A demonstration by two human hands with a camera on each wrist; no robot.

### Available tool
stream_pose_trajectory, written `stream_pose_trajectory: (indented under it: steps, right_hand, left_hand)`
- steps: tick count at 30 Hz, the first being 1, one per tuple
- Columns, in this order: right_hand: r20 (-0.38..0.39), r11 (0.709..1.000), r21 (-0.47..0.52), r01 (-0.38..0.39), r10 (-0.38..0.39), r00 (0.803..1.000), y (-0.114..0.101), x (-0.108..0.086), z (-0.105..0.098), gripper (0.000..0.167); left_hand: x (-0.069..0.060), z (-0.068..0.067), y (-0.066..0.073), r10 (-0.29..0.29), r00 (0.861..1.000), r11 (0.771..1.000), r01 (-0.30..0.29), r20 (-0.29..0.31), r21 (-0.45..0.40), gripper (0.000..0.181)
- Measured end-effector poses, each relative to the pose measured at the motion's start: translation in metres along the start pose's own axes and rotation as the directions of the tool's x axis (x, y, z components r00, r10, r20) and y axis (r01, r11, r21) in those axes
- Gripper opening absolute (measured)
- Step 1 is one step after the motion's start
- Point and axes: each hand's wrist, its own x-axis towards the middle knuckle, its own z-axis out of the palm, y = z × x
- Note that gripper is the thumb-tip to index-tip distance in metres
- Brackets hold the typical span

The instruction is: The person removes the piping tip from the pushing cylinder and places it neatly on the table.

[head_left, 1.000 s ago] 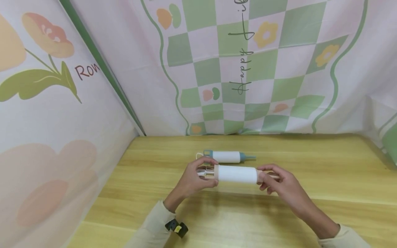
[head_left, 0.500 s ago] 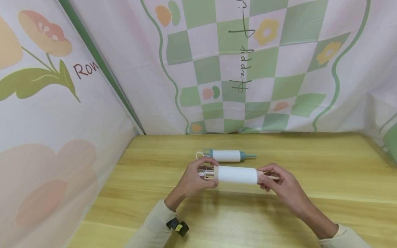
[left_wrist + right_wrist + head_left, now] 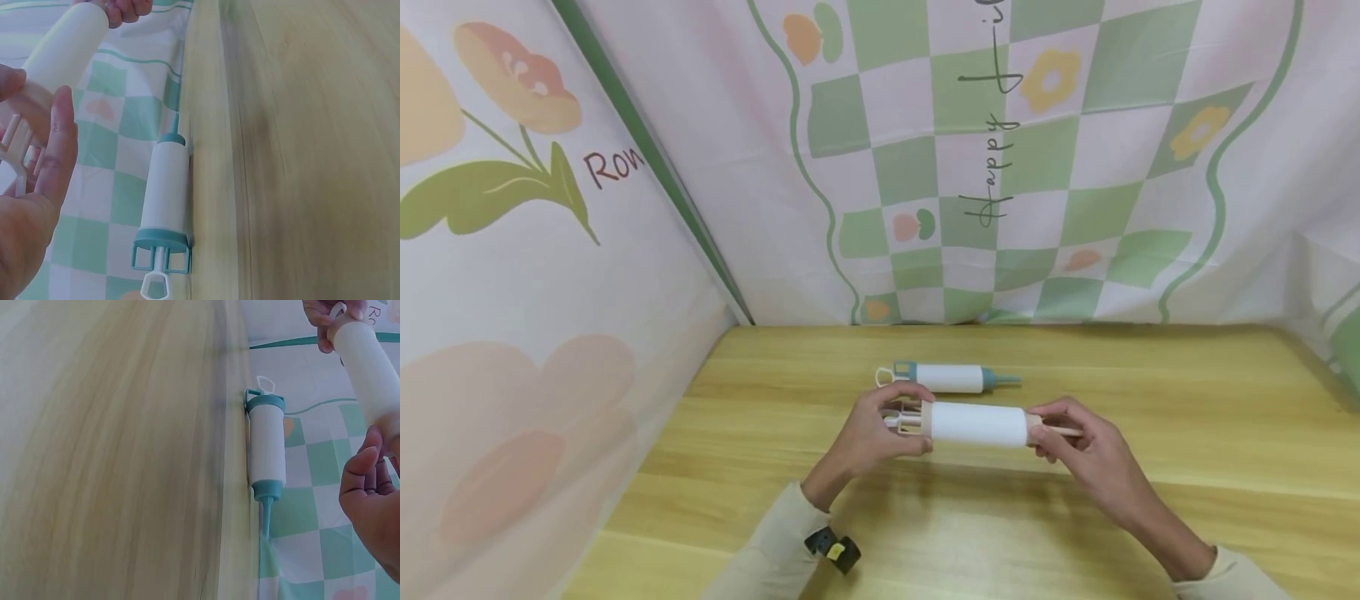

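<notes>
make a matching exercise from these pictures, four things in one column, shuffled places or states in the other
1. beige-ended tube
2. teal-ended tube
3. left hand
4. right hand

A. grips a tube near its thin tip
B. lies on the table
C. held at both ends
D. grips a tube near its handle

Pairs: 1-C, 2-B, 3-D, 4-A
</notes>
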Motion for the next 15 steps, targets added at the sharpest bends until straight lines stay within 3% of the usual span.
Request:
stream_pose_trajectory:
  steps: [4, 10, 15]
  right_hand:
    - [-0.012, 1.0, -0.001, 0.03, -0.03, 0.999, -0.0011, -0.0004, 0.0007, 0.016]
    - [-0.012, 0.996, 0.007, 0.093, -0.093, 0.996, -0.0046, 0.0029, 0.0046, 0.018]
    - [-0.006, 0.997, -0.015, 0.071, -0.072, 0.997, -0.0032, 0.0051, 0.0035, 0.018]
  left_hand:
    - [-0.0001, 0.0009, -0.0013, -0.013, 1.0, 1.0, 0.013, -0.014, -0.022, 0.044]
    - [-0.003, -0.0005, -0.0027, -0.053, 0.998, 0.981, 0.049, -0.015, -0.186, 0.041]
    - [-0.0029, -0.0025, -0.0013, -0.031, 0.999, 0.99, 0.03, -0.007, -0.135, 0.044]
